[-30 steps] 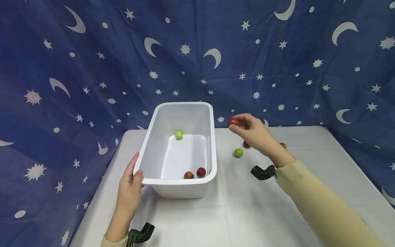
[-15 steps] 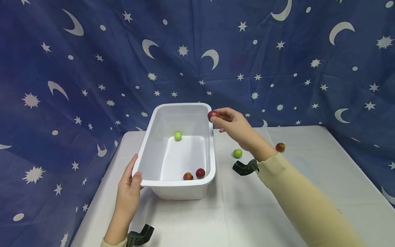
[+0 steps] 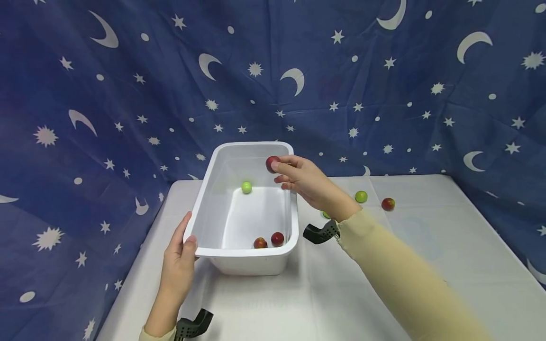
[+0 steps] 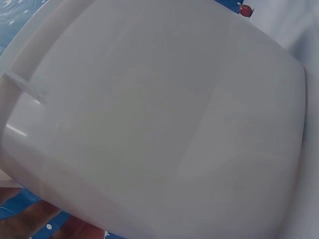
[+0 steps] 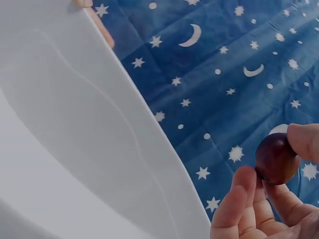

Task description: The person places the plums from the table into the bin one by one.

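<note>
My right hand (image 3: 309, 184) pinches a small red plum (image 3: 271, 164) over the right side of a white plastic tub (image 3: 243, 252). In the right wrist view, the thumb and fingertips hold the dark red plum (image 5: 277, 159) clear of the tub wall (image 5: 124, 129). My left hand (image 3: 178, 265) grips the tub's near left corner, thumb over the rim. Inside the tub, two red plums (image 3: 277, 238) lie at the near end and a small green round fruit (image 3: 246, 187) at the far end. The tub's outer wall (image 4: 149, 109) fills most of the left wrist view.
On the white-covered table (image 3: 350, 289), right of the tub, lie a green fruit (image 3: 361, 196) and a red plum (image 3: 388, 204). Another green fruit (image 3: 326, 215) is partly hidden by my right wrist. A blue curtain (image 3: 256, 94) with moons and stars hangs behind.
My right hand has carried the red plum leftward from above the table to over the tub, uncovering a green fruit on the table. My left hand stays on the tub's corner.
</note>
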Tool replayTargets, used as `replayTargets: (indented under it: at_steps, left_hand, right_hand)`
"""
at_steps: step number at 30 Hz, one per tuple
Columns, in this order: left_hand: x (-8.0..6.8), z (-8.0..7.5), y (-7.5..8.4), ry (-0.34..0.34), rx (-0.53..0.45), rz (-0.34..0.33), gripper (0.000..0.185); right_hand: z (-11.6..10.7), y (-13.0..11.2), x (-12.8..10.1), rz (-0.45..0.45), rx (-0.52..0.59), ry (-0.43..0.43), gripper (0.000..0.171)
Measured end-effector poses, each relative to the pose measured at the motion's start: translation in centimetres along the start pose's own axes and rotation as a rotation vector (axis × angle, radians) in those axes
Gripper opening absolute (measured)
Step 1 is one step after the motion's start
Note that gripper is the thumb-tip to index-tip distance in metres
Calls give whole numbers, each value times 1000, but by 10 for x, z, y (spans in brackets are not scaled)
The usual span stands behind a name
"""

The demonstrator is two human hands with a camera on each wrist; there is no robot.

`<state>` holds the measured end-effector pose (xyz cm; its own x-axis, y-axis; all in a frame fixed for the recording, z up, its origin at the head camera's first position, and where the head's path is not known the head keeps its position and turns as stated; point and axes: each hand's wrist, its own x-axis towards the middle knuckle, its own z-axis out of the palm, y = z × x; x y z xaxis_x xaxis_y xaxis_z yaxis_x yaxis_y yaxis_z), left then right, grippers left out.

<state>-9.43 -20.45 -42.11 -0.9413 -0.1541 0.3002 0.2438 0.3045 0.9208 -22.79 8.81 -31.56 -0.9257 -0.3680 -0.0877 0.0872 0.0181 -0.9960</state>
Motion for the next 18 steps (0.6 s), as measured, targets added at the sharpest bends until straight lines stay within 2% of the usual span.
replayTargets:
  at_steps: [5,12,18]
  left_hand:
    - [0,1,-2,7,4,-10,47]
    - [0,1,-4,6,-16,-7,47]
    - [0,0,-1,0,-27,17,47]
  right_hand:
    - [10,0,11,-38,-164,17,44]
    - [26,1,28,-27,-277,16,42]
    - [38,1,36,-38,-447,-20,36]
